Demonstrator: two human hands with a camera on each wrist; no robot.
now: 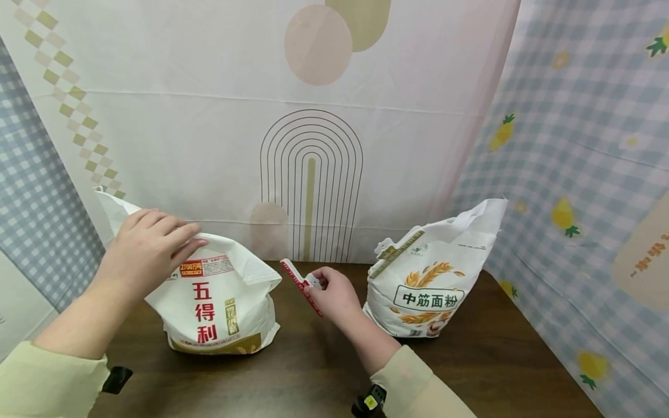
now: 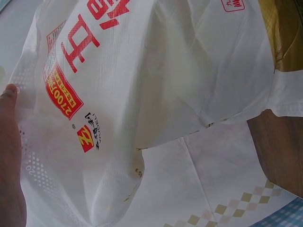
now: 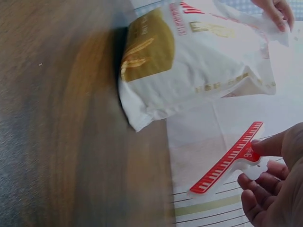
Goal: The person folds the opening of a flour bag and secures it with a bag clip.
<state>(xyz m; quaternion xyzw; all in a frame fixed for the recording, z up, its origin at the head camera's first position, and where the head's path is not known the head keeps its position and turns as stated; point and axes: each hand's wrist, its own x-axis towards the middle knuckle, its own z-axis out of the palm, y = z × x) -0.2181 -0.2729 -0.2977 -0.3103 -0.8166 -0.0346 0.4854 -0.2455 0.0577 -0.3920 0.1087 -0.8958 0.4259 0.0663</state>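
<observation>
A white flour bag [image 1: 225,296] with red characters stands at the left, its top edge folded and creased. My left hand [image 1: 151,244] grips that top edge, fingers over it and thumb at the front; the right wrist view shows the same hand pinching the bag's upper end. In my right hand [image 1: 334,293] is a red and white bag clip [image 3: 227,158], pinched between thumb and fingers by its white handle. The long red bar points up toward the left bag, a short distance from its right side.
To the right stands a second white flour bag [image 1: 428,296] printed with wheat ears, a gold-coloured clip [image 1: 397,253] at its upper left edge. Both bags rest on a dark wooden table [image 1: 303,377]. Behind hangs a patterned cloth [image 1: 209,145], with checked cloth [image 1: 575,151] at the right.
</observation>
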